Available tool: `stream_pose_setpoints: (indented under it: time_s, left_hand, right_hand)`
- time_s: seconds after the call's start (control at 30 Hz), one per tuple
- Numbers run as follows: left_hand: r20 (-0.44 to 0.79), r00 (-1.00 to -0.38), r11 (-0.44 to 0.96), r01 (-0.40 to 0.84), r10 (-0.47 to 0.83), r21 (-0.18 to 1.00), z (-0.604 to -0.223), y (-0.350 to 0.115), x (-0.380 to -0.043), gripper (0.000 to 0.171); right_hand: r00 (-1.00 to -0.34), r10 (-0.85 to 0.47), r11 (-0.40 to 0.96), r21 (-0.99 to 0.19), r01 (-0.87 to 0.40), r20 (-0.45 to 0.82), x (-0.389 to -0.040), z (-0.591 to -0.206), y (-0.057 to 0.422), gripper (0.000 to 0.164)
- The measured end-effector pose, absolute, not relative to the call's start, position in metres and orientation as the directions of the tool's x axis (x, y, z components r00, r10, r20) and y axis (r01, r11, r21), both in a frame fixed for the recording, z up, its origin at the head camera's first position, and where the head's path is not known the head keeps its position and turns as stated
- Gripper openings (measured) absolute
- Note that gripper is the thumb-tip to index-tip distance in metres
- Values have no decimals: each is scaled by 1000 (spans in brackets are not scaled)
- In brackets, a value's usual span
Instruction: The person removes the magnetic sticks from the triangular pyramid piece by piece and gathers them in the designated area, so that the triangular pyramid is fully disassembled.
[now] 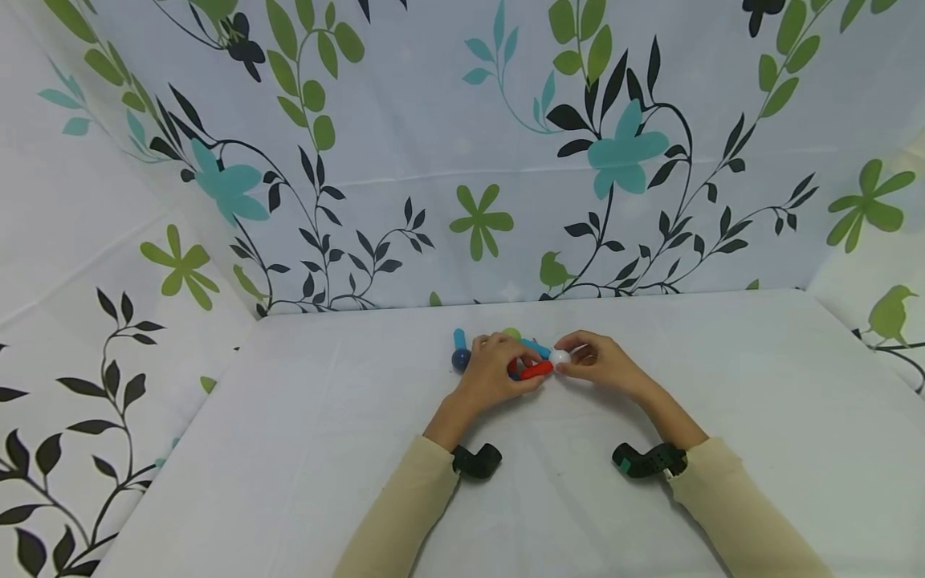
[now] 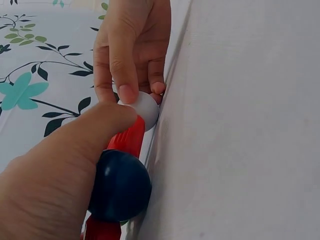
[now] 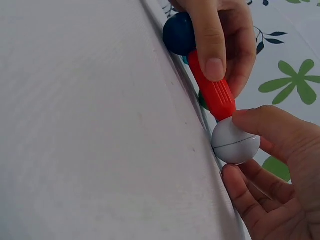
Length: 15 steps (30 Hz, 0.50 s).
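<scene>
My left hand (image 1: 499,371) grips a red ridged stick (image 3: 212,90), thumb along one side and fingers on the other. A dark blue ball (image 2: 122,185) sits at that stick's near end in the left wrist view, with another red piece (image 2: 102,229) beyond it. The right hand (image 1: 605,365) pinches a white ball (image 3: 236,142) with a thin seam between thumb and fingers. The red stick's free end meets the white ball. In the head view, a light blue stick (image 1: 535,348) runs up to the white ball from behind; the left hand partly hides the assembly.
Left of the left hand lie another dark blue ball (image 1: 460,360) and a light blue stick (image 1: 459,339). A green ball (image 1: 511,332) shows behind the fingers. The white-covered table (image 1: 325,449) ends at a leaf-patterned cloth (image 1: 405,160) at the back.
</scene>
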<state>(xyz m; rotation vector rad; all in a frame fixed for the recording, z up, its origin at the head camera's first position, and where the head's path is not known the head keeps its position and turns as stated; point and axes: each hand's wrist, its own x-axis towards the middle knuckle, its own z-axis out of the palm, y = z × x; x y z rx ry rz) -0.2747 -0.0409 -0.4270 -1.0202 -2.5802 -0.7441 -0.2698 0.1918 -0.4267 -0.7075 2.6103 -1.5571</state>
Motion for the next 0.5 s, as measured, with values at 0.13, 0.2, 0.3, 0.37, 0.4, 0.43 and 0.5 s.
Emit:
stream_pose_setpoints:
  time_s: [0.13, 0.2, 0.3, 0.37, 0.4, 0.43, 0.5]
  left_hand:
    - [416, -718, 625, 694, 558, 358, -427, -41, -273, 26]
    - [408, -723, 630, 688, 557, 359, -427, -41, -273, 25]
    - [396, -734, 634, 678, 552, 372, -428, -40, -272, 25]
    - [390, -741, 636, 670, 547, 382, -428, -40, -272, 25]
    - [387, -744, 635, 667, 545, 389, -428, -40, -272, 25]
    - [388, -745, 634, 666, 543, 393, -428, -40, -272, 25]
    - [389, -745, 629, 666, 542, 400, -428, -40, -272, 25]
  right_hand:
    - [-899, -379, 388, -845, -369, 219, -271, -430, 193, 34]
    - [-904, -369, 386, -849, -360, 215, -271, -432, 194, 35]
    - [-911, -355, 383, -857, -345, 208, -271, -433, 194, 35]
    - [-915, -348, 387, -859, -336, 202, -271, -433, 194, 35]
    - [-919, -342, 389, -860, -329, 197, -271, -433, 194, 35]
    - [-922, -337, 391, -862, -323, 192, -271, -433, 194, 35]
    - [-926, -330, 392, -866, -310, 182, -271, -433, 194, 35]
